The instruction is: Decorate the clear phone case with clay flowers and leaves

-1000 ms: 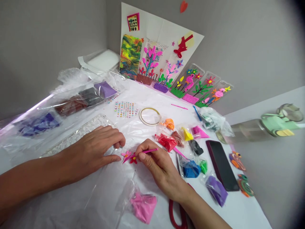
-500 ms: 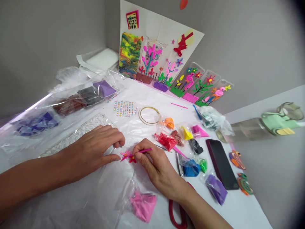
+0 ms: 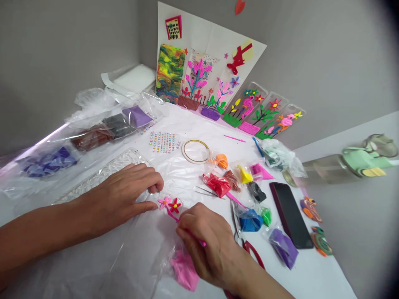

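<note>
My left hand [image 3: 134,187] lies over a clear phone case with a faceted pattern [image 3: 106,170], steadying it with curled fingers and the thumb stretched along the near side. Just beyond the thumb are two small clay flowers, a pink one [image 3: 164,202] and a red one [image 3: 175,205], each with a yellow centre. My right hand [image 3: 205,241] is closed round a thin pink modelling tool [image 3: 199,237]. The tool's front end reaches close to the flowers; whether it touches them I cannot tell. Below that hand sits a bag of pink clay [image 3: 184,270], partly covered.
Right of my hands lie tweezers [image 3: 205,192], red-handled scissors [image 3: 254,253], bagged clay including red [image 3: 216,184] and blue [image 3: 251,220], and a phone [image 3: 291,216]. Farther back are rhinestones [image 3: 165,142], a hoop [image 3: 195,150] and decorated cases [image 3: 241,104]. Plastic-wrapped clay [image 3: 93,135] is at left.
My right hand has drawn back from the flowers, toward me and slightly right, turning the tool so its front end points at them. The red flower is uncovered. My left hand stays put.
</note>
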Demonstrator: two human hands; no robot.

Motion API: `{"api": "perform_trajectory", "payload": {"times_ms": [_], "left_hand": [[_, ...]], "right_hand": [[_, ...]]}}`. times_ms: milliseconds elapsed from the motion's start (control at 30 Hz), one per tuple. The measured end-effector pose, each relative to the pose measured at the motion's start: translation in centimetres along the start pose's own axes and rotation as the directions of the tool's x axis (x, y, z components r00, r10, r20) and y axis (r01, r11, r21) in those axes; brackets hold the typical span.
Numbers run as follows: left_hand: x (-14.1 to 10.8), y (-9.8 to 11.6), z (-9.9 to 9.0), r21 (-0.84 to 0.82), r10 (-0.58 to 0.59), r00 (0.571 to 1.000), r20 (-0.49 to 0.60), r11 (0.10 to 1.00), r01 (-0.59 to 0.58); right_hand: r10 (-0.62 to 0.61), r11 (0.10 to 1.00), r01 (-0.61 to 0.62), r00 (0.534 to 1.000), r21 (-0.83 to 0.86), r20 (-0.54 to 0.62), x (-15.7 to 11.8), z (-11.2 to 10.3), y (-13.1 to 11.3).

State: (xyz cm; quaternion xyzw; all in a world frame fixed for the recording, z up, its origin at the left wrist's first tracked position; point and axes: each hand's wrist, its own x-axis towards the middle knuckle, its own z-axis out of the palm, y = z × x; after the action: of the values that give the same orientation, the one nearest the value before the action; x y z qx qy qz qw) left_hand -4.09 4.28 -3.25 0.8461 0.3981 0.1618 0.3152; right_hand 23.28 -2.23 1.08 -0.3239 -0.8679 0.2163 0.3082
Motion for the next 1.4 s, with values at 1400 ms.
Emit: {"api": "perform_trajectory", "payload": {"times_ms": [1400], "left_hand": [[0.8,0.9,0.4,-0.088,-0.013,0.989,-0.146,0.996,0.000]], "right_hand": [[0.065,0.997,-0.072,0.967,-0.019,-0.247,0.6,0.1,1.4]]}}
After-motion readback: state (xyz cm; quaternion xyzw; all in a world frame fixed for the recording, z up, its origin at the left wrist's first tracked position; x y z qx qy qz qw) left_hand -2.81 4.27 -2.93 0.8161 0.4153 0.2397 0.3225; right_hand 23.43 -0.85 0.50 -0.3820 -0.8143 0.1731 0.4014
